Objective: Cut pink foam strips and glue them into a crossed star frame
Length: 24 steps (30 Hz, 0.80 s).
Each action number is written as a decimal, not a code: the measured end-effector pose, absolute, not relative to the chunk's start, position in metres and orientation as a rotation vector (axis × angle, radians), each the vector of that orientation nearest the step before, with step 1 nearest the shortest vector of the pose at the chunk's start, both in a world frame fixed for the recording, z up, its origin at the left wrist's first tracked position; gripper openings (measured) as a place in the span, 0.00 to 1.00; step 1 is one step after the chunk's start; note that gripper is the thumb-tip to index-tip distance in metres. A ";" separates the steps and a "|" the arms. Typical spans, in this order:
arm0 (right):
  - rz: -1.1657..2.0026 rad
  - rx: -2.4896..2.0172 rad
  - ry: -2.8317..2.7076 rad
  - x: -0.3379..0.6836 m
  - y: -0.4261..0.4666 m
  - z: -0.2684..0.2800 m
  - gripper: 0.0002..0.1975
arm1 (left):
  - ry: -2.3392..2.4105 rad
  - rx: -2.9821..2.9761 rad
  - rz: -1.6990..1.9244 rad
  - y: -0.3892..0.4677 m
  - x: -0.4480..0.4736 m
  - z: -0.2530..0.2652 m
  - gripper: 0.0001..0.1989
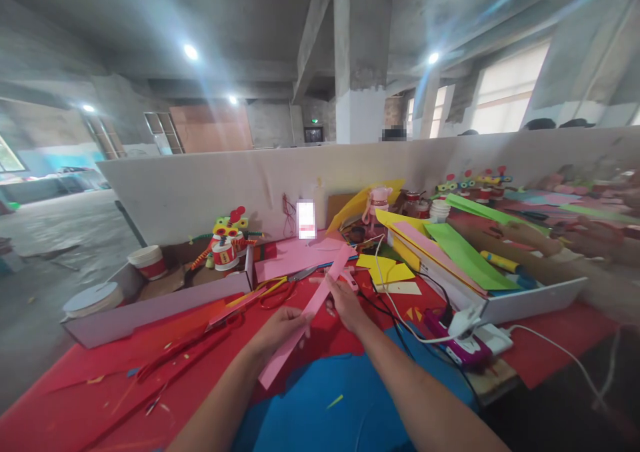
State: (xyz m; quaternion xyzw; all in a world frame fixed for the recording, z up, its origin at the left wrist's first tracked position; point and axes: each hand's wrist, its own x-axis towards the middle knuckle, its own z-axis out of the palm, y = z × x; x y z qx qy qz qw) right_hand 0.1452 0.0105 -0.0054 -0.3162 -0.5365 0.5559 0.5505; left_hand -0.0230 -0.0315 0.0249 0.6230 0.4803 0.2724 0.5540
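A long pink paper strip (320,295) slants above the red-covered table, its lower end toward me. My left hand (284,327) pinches the strip below its middle, thumb on top. Higher up, my right hand (345,300) grips the strip's right edge, with its fingers partly behind the paper. Scissors with orange handles (277,293) lie beyond my left hand. Behind my right hand is a pink-and-white object (349,279), mostly hidden, whose kind I cannot make out. Pink sheets (287,257) lie farther back.
A box (165,312) with paper cups and a cup figure (225,249) stands left. Another box (530,295) holding green and pink sheets is at right. Yellow papers (387,271), cables and a purple power strip (457,345) lie nearby. A white partition (240,179) closes off the back.
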 end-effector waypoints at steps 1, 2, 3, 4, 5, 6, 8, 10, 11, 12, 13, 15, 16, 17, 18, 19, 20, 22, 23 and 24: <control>1.293 -0.752 -1.254 0.150 0.013 -0.003 0.33 | 1.119 1.464 0.618 -0.031 -0.025 0.026 0.30; 1.269 -0.753 -1.246 0.154 0.015 -0.001 0.33 | 1.101 1.457 0.596 -0.030 -0.027 0.027 0.29; 1.245 -0.756 -1.237 0.158 0.017 0.000 0.32 | 1.081 1.453 0.577 -0.029 -0.028 0.028 0.29; 1.224 -0.759 -1.225 0.162 0.018 0.002 0.32 | 1.068 1.455 0.563 -0.028 -0.030 0.028 0.29; 1.209 -0.765 -1.207 0.164 0.020 0.003 0.32 | 1.057 1.457 0.552 -0.027 -0.031 0.028 0.29; 1.196 -0.772 -1.184 0.167 0.021 0.005 0.31 | 1.047 1.457 0.544 -0.027 -0.032 0.027 0.28; 1.172 -0.786 -1.142 0.170 0.023 0.007 0.31 | 1.028 1.454 0.536 -0.025 -0.034 0.026 0.28; 1.139 -0.793 -1.104 0.175 0.024 0.008 0.31 | 1.010 1.452 0.526 -0.025 -0.035 0.025 0.27; 1.126 -0.790 -1.087 0.177 0.026 0.008 0.31 | 0.999 1.453 0.521 -0.026 -0.036 0.024 0.26; 1.117 -0.787 -1.067 0.180 0.027 0.008 0.31 | 0.988 1.453 0.515 -0.026 -0.036 0.024 0.26; 1.117 -0.783 -1.046 0.184 0.029 0.008 0.31 | 0.978 1.453 0.509 -0.026 -0.037 0.024 0.26; 1.131 -0.780 -0.980 0.192 0.033 0.008 0.30 | 0.958 1.453 0.491 -0.027 -0.039 0.024 0.25; 1.133 -0.777 -0.922 0.195 0.035 0.009 0.30 | 0.951 1.455 0.482 -0.027 -0.040 0.024 0.25; 1.131 -0.767 -0.855 0.198 0.036 0.010 0.31 | 0.949 1.457 0.479 -0.026 -0.041 0.024 0.25; 1.124 -0.748 -0.776 0.200 0.037 0.010 0.31 | 0.955 1.454 0.500 -0.026 -0.042 0.024 0.25; 1.123 -0.718 -0.717 0.199 0.036 0.011 0.31 | 0.972 1.443 0.550 -0.025 -0.043 0.024 0.25; 1.133 -0.685 -0.690 0.197 0.035 0.011 0.30 | 0.999 1.423 0.627 -0.023 -0.043 0.024 0.25; 1.267 -0.658 -0.765 0.184 0.030 0.010 0.29 | 1.071 1.355 0.821 -0.021 -0.041 0.024 0.25; 1.374 -0.658 -0.862 0.176 0.026 0.008 0.29 | 1.100 1.328 0.883 -0.020 -0.039 0.025 0.25; 1.489 -0.654 -1.008 0.167 0.022 0.006 0.29 | 1.119 1.316 0.908 -0.020 -0.038 0.025 0.25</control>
